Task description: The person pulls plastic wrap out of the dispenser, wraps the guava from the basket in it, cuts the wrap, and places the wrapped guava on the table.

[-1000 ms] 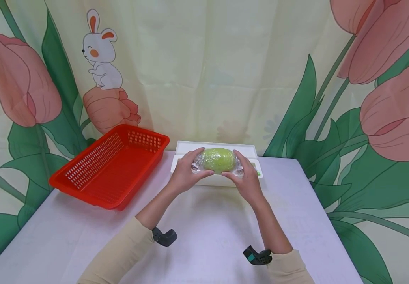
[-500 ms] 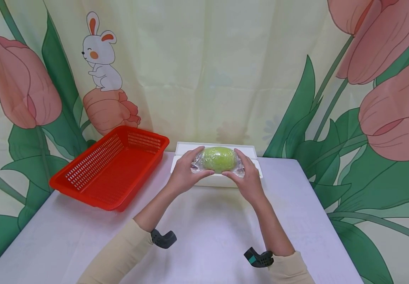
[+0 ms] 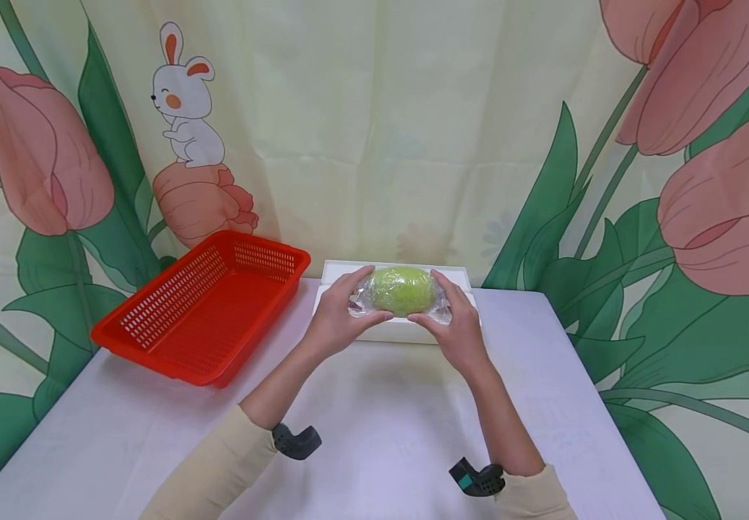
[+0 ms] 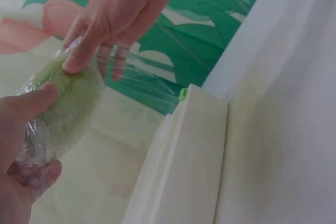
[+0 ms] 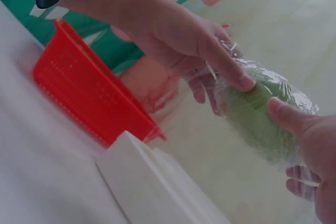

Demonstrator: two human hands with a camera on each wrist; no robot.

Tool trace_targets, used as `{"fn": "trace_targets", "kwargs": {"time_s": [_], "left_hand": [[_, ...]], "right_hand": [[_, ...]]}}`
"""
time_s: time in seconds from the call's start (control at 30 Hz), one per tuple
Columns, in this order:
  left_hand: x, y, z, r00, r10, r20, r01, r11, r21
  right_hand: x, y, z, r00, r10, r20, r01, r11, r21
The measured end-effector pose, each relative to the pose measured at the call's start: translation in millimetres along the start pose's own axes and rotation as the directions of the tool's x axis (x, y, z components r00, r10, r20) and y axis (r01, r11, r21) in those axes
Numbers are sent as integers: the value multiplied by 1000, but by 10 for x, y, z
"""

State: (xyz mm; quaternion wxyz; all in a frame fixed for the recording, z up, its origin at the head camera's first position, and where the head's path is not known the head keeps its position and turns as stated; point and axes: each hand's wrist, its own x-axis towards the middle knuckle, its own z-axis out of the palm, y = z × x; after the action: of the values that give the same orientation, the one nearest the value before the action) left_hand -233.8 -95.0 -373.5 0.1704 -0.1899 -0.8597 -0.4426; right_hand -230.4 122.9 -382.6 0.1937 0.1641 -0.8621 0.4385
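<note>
Both hands hold up a green oval fruit (image 3: 402,290), mango-like in shape, wrapped in clear cling film (image 3: 440,310). My left hand (image 3: 337,316) grips its left end, thumb along the near side and fingers behind. The right hand (image 3: 457,326) holds the right end in the same way. In the left wrist view both thumbs press on the front of the fruit (image 4: 71,98), and film stretches away from it towards a white box. Wrinkled, shiny film covers the fruit (image 5: 260,116) in the right wrist view too.
Behind and below the hands sits the long white box (image 3: 396,332), lid raised, with a small green piece (image 4: 182,94) at its right end. A red plastic basket (image 3: 218,354) stands at the left on the white-covered table (image 3: 374,426). A printed curtain (image 3: 374,144) hangs behind.
The fruit has risen very slightly between the hands, and both forearms have shifted a little towards the near edge. The grip looks the same; basket and box have stayed put.
</note>
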Motion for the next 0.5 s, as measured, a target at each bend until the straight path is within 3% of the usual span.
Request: {"fn": "trace_targets", "kwargs": {"time_s": [0.5], "left_hand": [[-44, 104, -71, 1000, 19, -9, -19, 1000, 9]], "right_hand": [[-48, -124, -76, 999, -19, -25, 19, 1000, 5]]}}
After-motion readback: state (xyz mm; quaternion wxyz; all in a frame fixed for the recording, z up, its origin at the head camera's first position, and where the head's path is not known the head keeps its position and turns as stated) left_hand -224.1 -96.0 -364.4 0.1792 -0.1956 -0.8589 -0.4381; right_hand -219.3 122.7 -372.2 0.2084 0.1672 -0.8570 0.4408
